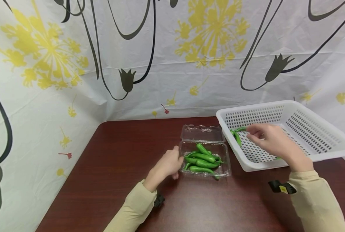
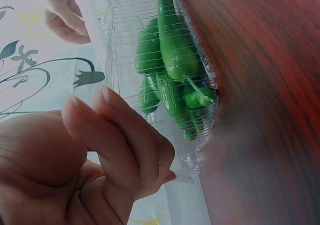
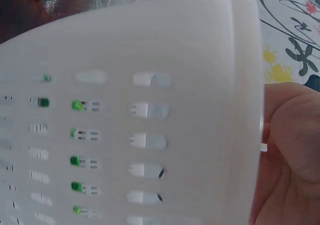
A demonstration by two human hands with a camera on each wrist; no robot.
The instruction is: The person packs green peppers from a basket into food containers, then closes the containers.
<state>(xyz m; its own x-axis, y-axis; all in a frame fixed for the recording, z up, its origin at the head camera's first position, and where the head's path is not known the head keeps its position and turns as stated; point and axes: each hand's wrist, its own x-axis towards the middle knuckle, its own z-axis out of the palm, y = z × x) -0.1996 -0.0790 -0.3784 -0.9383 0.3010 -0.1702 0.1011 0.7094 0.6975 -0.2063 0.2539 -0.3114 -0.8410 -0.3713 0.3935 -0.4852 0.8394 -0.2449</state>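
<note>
A clear plastic clamshell box (image 1: 227, 167) lies with its lid folded back, holding several green chili peppers (image 1: 205, 162). My left hand (image 1: 167, 162) is at the box's left side with loosely bent fingers; the left wrist view shows nothing gripped, and whether it touches the wall I cannot tell. Inside the white plastic basket (image 1: 244, 164), a few green chili peppers (image 1: 236, 137) lie against the left wall. Over the basket hovers my right hand (image 1: 272, 140), fingers loosely curved near those peppers, nothing visible in them. In the right wrist view the basket wall (image 3: 200, 45) hides its fingertips.
The basket stands on the right of the dark red table (image 1: 131, 148), close to the box's right side. A white sheet (image 1: 149, 96) with printed flowers hangs behind the table and along its left side.
</note>
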